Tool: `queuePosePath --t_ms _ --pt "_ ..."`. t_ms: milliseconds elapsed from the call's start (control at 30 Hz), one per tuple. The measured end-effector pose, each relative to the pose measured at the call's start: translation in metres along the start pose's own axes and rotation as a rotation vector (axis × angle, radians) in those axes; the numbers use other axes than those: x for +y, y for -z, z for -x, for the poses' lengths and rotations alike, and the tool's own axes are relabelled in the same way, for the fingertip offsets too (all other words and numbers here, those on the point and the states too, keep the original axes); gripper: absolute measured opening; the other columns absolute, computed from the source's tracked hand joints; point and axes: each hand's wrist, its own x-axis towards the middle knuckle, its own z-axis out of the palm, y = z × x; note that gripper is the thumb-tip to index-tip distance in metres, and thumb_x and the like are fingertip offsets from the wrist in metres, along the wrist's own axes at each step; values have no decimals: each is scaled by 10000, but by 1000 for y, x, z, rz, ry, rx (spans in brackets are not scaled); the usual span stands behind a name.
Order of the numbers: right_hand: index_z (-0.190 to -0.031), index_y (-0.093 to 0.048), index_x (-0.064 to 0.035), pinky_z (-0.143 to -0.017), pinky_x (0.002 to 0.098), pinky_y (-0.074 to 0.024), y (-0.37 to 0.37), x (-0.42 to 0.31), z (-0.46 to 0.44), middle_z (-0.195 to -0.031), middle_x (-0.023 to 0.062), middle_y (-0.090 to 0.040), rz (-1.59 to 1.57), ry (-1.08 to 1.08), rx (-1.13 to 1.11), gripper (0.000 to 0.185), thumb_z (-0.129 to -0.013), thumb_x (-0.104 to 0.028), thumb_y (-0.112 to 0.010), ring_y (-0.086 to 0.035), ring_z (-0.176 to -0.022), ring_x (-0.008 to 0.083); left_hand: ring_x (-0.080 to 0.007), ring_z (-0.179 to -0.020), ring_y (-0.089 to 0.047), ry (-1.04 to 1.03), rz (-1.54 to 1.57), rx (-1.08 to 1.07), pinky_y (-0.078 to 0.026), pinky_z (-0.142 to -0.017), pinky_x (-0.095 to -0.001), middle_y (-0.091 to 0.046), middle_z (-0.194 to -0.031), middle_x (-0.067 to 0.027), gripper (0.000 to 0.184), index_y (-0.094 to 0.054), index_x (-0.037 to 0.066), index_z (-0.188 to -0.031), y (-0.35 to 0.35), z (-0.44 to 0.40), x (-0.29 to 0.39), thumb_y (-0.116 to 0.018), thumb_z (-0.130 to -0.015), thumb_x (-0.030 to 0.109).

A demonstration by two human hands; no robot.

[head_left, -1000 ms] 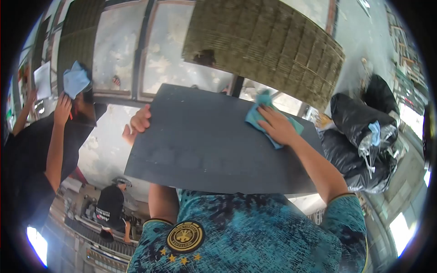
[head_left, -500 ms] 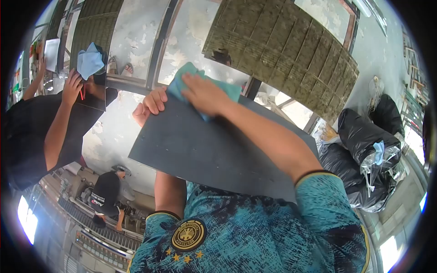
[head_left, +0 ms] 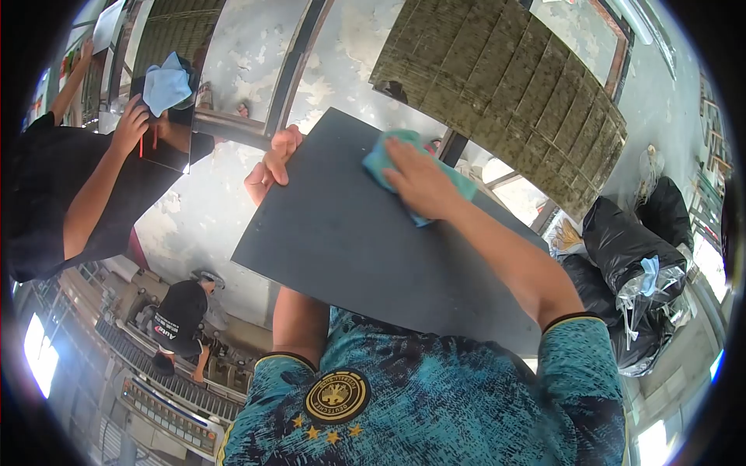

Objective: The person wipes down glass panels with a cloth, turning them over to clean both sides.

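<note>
At centre, a dark-grey rectangular panel (head_left: 334, 221) is gripped at its left edge by the left hand (head_left: 273, 165); a teal fabric cloth (head_left: 378, 161) is pressed along its far edge under the flattened right hand (head_left: 421, 182). Wiping seems under way, its extent unclear.

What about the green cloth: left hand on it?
No, the right hand is on the cloth; the left hand grips the board by its edge.

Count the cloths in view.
3: a teal cloth under the right hand on the panel, a blue cloth by a co-worker's hand, another blue cloth on the black bags. More may be hidden.
</note>
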Motion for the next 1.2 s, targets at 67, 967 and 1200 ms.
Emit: queuePosePath --t_ms 67,967,1200 --pt "-1502 -344 -103 -1177 503 -220 -8 -39 -16 -1561 123 -331 -28 178 -2 565 -1016 -383 -405 -331 -1425 335 -210 -1167 -439 -5 -81 -66 -279 -1132 -436 -615 -1098 -97 330 -364 129 -560 18 -5 3 -431 -849 272" --pt "-1343 -559 -120 -1082 465 -347 -16 -106 -61 -1453 130 -472 -108 541 141 448 -918 -263 -563 -471 -1295 346 -313 -1435 -286 -45 -219 -129 -182 -1194 -442 -283 -1574 -122 684 -336 181 -1493 28 -6 10 -291 -968 617" --pt "-1440 -457 -105 -1171 474 -222 20 -103 88 -1529 177 -365 91 307 -167 548 -970 -386 -486 -325 -1418 363 -305 -1362 -383 -201 -311 -148 -193 -1183 -462 -470 -1441 -172 721 -607 59 -1220 17 -1 -4 -251 -977 638"
